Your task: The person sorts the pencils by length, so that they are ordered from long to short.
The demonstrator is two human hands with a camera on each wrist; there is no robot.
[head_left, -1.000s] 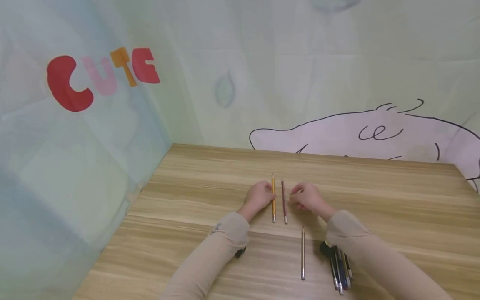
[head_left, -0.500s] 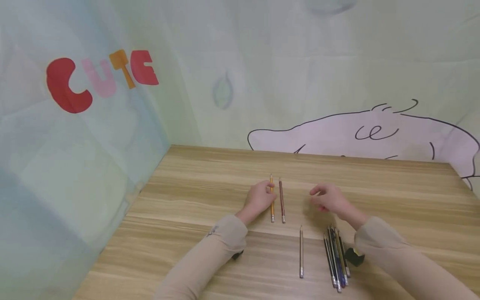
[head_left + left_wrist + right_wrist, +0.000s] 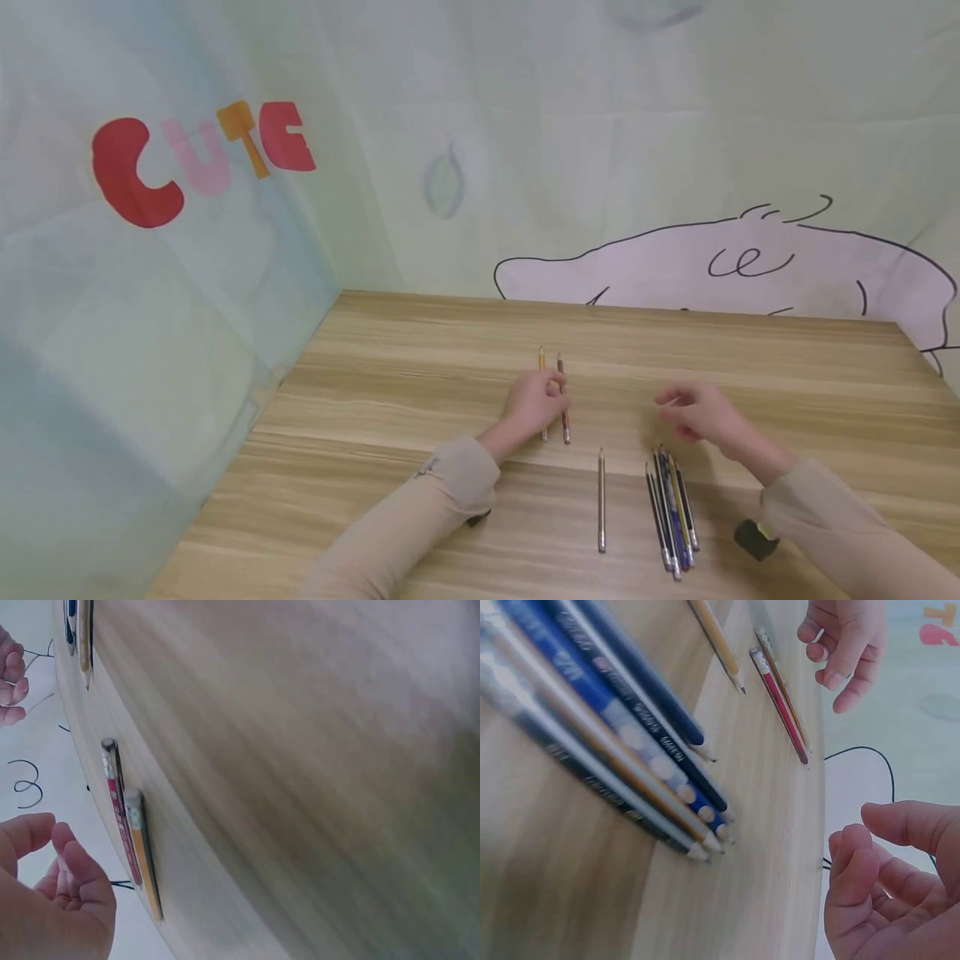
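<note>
My left hand (image 3: 534, 402) hovers over a yellow pencil (image 3: 142, 855) and a dark red pencil (image 3: 122, 817), which lie side by side with eraser ends toward me. Its fingers are loosely bent and hold nothing; in the head view they overlap the red pencil and hide the yellow one's middle. Over to the right, my right hand (image 3: 701, 410) hangs above the table just beyond a bunch of pencils (image 3: 673, 525), fingers relaxed around bare air. That bunch has several dark, blue and gold pencils, their points facing away from me. Between the two groups lies a single gold-brown pencil (image 3: 602, 504).
The wood-grain table (image 3: 405, 367) meets a printed cloth backdrop (image 3: 525, 167) at its far and left edges. Black pieces show under both cuffs, one by the right sleeve (image 3: 840, 517) and one by the left sleeve (image 3: 420, 517).
My right hand has moved right, from beside the red pencil to beyond the bunch, uncovering it. My left hand has shifted slightly right, from the yellow pencil toward the red one.
</note>
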